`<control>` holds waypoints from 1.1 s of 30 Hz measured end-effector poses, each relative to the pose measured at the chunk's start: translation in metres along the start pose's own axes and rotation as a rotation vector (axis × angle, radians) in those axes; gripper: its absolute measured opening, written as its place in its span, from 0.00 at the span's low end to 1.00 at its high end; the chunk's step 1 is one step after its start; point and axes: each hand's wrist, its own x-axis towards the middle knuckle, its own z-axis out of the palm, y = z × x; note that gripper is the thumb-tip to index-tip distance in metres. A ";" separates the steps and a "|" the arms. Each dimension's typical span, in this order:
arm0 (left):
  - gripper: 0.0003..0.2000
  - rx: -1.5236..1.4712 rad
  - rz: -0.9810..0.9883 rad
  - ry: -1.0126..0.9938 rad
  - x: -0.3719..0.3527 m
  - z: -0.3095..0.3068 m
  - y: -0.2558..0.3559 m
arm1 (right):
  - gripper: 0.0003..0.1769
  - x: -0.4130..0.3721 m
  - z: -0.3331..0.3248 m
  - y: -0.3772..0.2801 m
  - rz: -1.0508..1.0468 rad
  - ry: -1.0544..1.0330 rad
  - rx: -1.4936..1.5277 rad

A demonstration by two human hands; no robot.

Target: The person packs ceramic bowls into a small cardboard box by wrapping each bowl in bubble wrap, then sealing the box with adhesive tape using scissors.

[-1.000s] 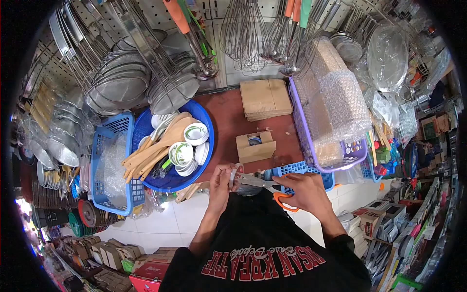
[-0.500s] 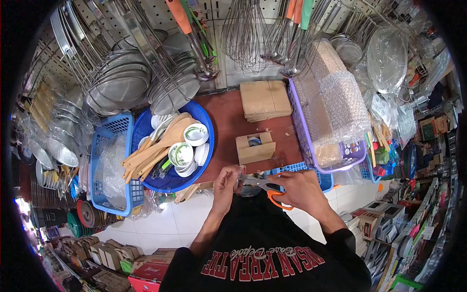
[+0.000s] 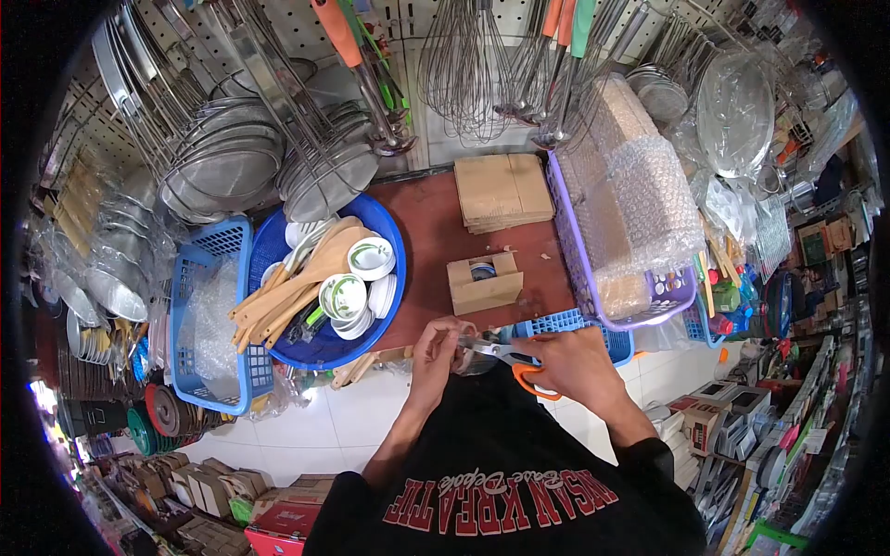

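Orange-handled scissors (image 3: 530, 372) are gripped in my right hand (image 3: 577, 363), their blades pointing left. The blade tips reach the fingers of my left hand (image 3: 436, 360), which pinch a small clear piece of plastic or tape (image 3: 466, 335). A clear roundish object, hard to make out, lies just below the blades. Beyond my hands, an open small cardboard box (image 3: 486, 283) with a round item inside stands on the reddish-brown table (image 3: 419, 218).
Flat cardboard pieces (image 3: 503, 190) are stacked behind the box. A blue basket (image 3: 394, 301) of bowls and wooden spatulas is at left; a purple basket (image 3: 581, 248) with bubble-wrapped items is at right. Strainers (image 3: 225, 167) and whisks (image 3: 464, 69) hang behind.
The scissor blades have moved slightly in toward my left fingers, and my left hand has shifted a little. The whole view has moved slightly.
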 end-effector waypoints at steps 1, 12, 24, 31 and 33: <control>0.06 0.017 -0.010 -0.003 0.000 0.000 0.001 | 0.22 -0.001 0.001 0.002 0.027 -0.012 0.019; 0.38 0.738 0.276 -0.043 0.016 -0.043 -0.034 | 0.22 -0.025 0.068 0.063 0.482 0.193 0.648; 0.44 1.400 0.174 -0.273 0.038 -0.079 -0.085 | 0.20 0.011 0.170 0.119 0.530 0.368 0.490; 0.47 1.403 0.170 -0.233 0.035 -0.078 -0.085 | 0.22 0.034 0.183 0.132 0.537 0.339 0.325; 0.48 1.276 0.272 -0.180 0.031 -0.074 -0.084 | 0.22 0.040 0.188 0.133 0.566 0.349 0.281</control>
